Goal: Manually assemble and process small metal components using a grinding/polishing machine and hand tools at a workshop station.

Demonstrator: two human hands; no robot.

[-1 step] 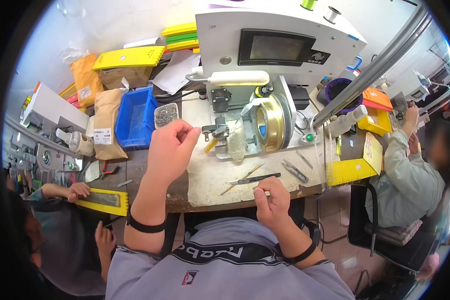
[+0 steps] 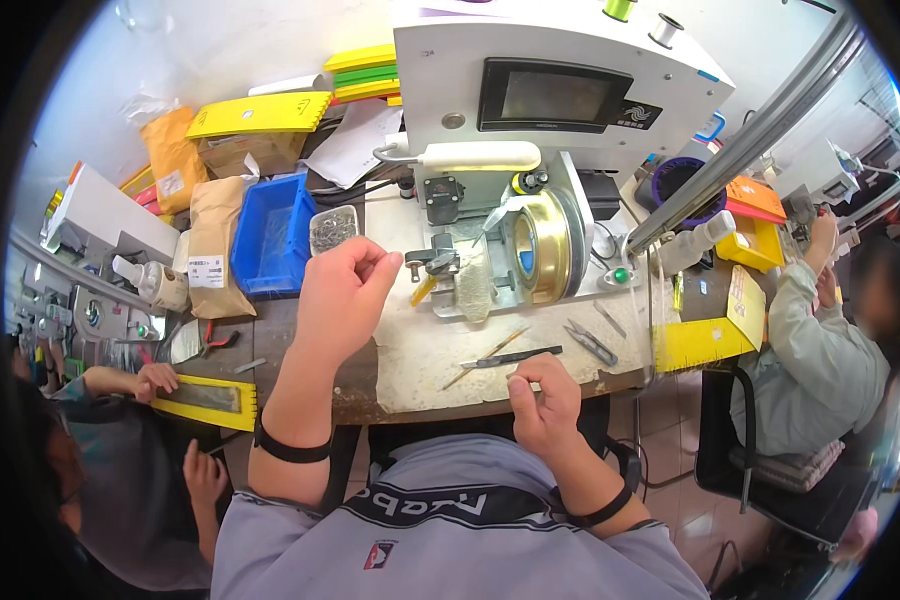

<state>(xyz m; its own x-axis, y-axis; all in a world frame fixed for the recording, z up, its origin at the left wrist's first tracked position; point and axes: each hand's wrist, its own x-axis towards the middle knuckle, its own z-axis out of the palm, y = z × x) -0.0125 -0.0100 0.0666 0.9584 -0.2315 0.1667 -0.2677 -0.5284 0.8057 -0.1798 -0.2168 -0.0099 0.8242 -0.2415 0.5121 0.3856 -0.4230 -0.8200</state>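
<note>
A dark rectangular screen [image 2: 555, 95] is set in the white machine front, with a small black label [image 2: 637, 114] at its right. Left of the blue bin, a brown paper bag [image 2: 213, 243] with a white label [image 2: 206, 271] is stood. Further back, an orange padded packet [image 2: 173, 158] (also white-labelled) is propped against the wall.

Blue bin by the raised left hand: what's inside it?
The blue bin looks mostly bare inside, with only a pale, clear film or bag faintly showing. Its near wall hides the front floor, and small parts could not be made out.
</note>
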